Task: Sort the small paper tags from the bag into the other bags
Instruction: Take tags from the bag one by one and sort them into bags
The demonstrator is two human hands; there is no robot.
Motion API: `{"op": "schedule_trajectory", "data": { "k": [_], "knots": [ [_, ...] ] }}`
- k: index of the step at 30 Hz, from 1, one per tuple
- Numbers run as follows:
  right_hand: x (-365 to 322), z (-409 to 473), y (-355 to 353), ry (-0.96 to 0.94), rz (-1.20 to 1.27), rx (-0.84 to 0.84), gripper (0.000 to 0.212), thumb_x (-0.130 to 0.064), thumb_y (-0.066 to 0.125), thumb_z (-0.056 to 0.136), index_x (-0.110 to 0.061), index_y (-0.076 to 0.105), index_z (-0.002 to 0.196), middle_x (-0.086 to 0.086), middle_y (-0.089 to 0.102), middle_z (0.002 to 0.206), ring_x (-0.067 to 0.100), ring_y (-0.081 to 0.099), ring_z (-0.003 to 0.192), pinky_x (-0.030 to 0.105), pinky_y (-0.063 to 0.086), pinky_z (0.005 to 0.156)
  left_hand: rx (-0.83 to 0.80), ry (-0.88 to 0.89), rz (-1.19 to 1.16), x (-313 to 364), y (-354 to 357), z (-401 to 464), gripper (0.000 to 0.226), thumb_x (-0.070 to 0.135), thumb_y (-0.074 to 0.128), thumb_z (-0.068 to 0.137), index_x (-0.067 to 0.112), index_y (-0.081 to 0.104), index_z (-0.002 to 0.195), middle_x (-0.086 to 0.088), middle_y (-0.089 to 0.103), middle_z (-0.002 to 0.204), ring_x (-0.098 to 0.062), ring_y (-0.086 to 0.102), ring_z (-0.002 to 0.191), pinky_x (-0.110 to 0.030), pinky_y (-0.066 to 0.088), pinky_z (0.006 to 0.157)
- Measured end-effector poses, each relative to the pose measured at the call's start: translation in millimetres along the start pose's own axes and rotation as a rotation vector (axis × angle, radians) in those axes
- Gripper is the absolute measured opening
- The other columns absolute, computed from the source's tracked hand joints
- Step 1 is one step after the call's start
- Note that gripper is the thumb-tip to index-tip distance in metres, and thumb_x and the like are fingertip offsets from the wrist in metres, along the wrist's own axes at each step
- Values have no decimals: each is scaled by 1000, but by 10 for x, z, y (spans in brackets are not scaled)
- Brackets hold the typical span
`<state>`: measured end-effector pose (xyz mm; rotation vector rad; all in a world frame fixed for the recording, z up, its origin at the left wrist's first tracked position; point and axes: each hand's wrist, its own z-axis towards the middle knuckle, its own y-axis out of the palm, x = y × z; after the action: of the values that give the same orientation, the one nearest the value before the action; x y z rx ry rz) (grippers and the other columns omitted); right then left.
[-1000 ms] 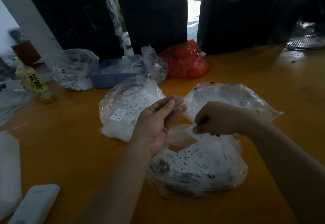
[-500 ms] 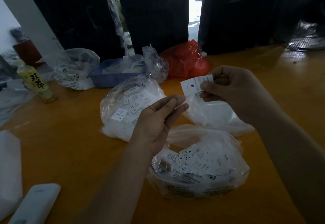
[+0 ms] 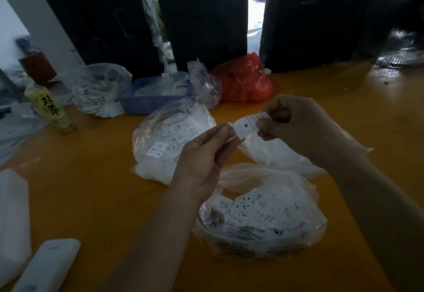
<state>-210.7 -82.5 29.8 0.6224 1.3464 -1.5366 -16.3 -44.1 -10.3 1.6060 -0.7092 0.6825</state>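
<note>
My right hand (image 3: 298,126) pinches a small white paper tag (image 3: 249,124) marked M, held in the air above the orange table (image 3: 91,188). My left hand (image 3: 204,156) is raised beside it, its fingertips touching the tag's left end. Below my hands lies an open clear bag (image 3: 263,218) full of printed tags. A second clear bag (image 3: 169,144) with tags sits to the left. A third clear bag (image 3: 280,156) lies behind, under my right hand.
At the back stand a blue tray (image 3: 146,101), a crumpled clear bag (image 3: 101,92), a red bag (image 3: 247,80) and a yellow bottle (image 3: 50,108). A white device (image 3: 48,266) and a white packet (image 3: 11,218) lie at the near left. A fan (image 3: 403,55) stands far right.
My right hand drew a tag out of the near bag, lifted it, then lowered it leftward until it meets my left fingertips. My left hand rose slightly.
</note>
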Motion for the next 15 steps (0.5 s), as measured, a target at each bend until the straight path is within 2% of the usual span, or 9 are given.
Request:
{"op": "schedule_trajectory", "data": {
  "k": [4,9,12,15],
  "knots": [
    [10,-8,41,-4,17,-23,12,-11,76,88,-19,67,90,-7,76,78,9,75,70,16,58,62,-16,-3,63,-3,20,-27,35,11,78,77,1,74,110,-21,78,109,-27,78,98,-26,63,74],
    [26,12,16,18,9,18,8,-15,75,91,-17,67,91,-10,77,78,9,75,71,25,62,68,38,4,122,-4,16,-27,20,12,73,89,6,76,108,-15,79,107,-25,79,96,-31,65,74],
    [18,12,-14,40,-17,10,11,-16,77,88,-18,66,91,-11,77,78,7,75,71,30,63,72,50,20,93,0,30,-25,36,16,79,77,3,74,109,-16,79,106,-26,78,96,-29,64,74],
    [8,7,-26,58,-26,-10,13,-16,79,86,-18,66,91,-7,77,78,9,76,72,41,64,77,43,26,82,-11,29,-31,44,16,82,71,0,72,110,-18,79,104,-28,78,96,-27,63,76]
  ]
}}
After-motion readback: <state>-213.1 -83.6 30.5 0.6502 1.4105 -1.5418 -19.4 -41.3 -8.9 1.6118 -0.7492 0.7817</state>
